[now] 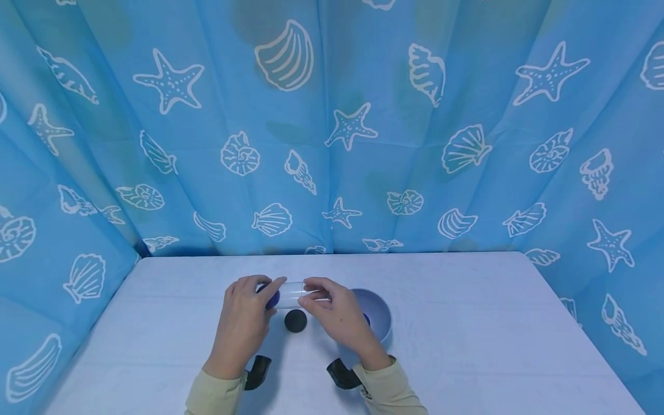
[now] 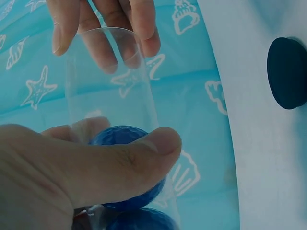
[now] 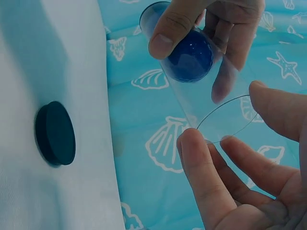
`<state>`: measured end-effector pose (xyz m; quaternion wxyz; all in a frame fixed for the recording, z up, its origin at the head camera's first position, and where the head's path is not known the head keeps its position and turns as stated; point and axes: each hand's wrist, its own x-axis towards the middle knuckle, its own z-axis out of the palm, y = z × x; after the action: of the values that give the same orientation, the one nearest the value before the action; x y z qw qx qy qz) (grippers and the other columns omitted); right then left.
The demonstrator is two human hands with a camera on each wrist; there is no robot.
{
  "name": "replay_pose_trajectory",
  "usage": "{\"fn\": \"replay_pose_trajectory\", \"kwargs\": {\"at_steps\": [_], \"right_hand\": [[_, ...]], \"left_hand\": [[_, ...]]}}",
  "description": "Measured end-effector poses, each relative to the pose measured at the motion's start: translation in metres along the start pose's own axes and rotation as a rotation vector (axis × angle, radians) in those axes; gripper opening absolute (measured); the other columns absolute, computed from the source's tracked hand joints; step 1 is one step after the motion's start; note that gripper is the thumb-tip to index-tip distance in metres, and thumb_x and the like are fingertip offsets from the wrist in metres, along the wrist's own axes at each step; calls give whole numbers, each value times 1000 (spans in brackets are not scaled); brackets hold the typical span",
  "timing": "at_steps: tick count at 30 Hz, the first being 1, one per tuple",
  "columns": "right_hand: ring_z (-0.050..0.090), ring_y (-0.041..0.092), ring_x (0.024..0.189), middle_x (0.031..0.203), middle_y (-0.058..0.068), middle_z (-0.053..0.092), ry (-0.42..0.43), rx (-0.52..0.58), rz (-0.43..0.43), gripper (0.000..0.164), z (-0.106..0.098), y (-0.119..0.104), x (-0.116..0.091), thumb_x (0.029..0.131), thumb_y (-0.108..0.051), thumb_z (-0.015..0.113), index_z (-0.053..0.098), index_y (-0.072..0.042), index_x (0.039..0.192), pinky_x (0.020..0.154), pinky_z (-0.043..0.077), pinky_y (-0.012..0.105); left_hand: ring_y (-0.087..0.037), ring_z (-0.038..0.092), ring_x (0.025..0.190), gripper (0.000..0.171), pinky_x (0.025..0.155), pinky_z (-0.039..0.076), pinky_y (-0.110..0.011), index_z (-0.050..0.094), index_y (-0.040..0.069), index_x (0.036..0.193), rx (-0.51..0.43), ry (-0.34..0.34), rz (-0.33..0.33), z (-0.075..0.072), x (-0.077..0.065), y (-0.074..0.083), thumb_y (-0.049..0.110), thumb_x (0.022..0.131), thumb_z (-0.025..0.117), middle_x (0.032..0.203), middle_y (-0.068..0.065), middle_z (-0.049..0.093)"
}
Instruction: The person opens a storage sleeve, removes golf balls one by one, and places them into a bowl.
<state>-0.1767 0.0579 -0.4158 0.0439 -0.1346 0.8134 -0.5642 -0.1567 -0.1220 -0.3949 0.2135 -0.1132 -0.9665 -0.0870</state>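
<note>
A clear plastic tube (image 1: 291, 294) is held above the table, lying roughly sideways between both hands. My left hand (image 1: 242, 314) grips its left part, thumb across the wall where a blue golf ball (image 3: 189, 56) shows inside. A second blue ball (image 2: 141, 221) sits behind the first in the left wrist view. At the uncovered right end, my right hand (image 1: 336, 310) holds the rim by its fingertips, as the right wrist view shows. Beneath the tube, a round black cap (image 1: 295, 321) rests on the table.
A grey-blue bowl (image 1: 383, 314) stands partly behind the right hand, with a bit of a blue ball (image 1: 366, 319) visible inside. The white-covered table (image 1: 477, 346) meets a blue shell-print curtain (image 1: 332, 173) at the back. Black wrist mounts (image 1: 343, 373) hang below the hands.
</note>
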Motion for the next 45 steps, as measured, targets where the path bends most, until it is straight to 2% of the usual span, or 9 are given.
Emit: {"fn": "replay_pose_trajectory", "kwargs": {"at_steps": [7,15,25,31,34,40,45], "right_hand": [[57,11,107,121,-4,58,-10,70,16,45,0,-1,-1,87,-39,63,53,-23,127,88,49,28],[57,13,109,122,-4,58,-21,103,40,48,0,3,0,86,-42,62,53,-21,128,88,49,29],[60,18,106,121,7,58,-50,169,97,44,-5,-20,-7,91,-26,61,50,-10,130,92,47,38],[60,14,104,120,1,58,-70,209,125,48,-1,-6,-3,88,-34,63,51,-16,130,95,45,40],[60,14,103,120,2,58,-79,239,129,51,0,1,0,86,-36,64,51,-15,130,94,45,39],[61,16,101,119,7,56,-80,258,147,51,0,3,2,86,-36,64,50,-15,130,92,47,37],[62,16,100,117,7,57,-77,253,150,51,-1,3,4,86,-36,65,52,-15,130,90,48,35]], "left_hand": [[-29,48,109,60,101,32,-51,63,20,120,2,48,33,-1,0,-1,11,65,84,111,-9,59],[-29,48,108,62,100,33,-50,64,20,119,-2,97,79,-1,0,-4,8,62,86,111,-10,59],[-29,47,109,60,104,29,-50,64,21,119,1,108,122,-4,2,-5,5,65,83,111,-10,59],[-29,47,109,56,105,27,-51,65,22,117,12,98,135,-5,1,-4,2,67,81,111,-10,59],[-29,47,110,57,106,26,-51,66,22,117,10,93,131,-6,1,-4,2,66,82,111,-10,59],[-29,47,110,54,106,26,-49,65,22,117,10,88,130,-6,1,-4,3,69,80,111,-9,59],[-29,46,110,56,104,28,-49,65,23,118,6,73,114,-6,1,-3,3,68,81,112,-10,58]]}}
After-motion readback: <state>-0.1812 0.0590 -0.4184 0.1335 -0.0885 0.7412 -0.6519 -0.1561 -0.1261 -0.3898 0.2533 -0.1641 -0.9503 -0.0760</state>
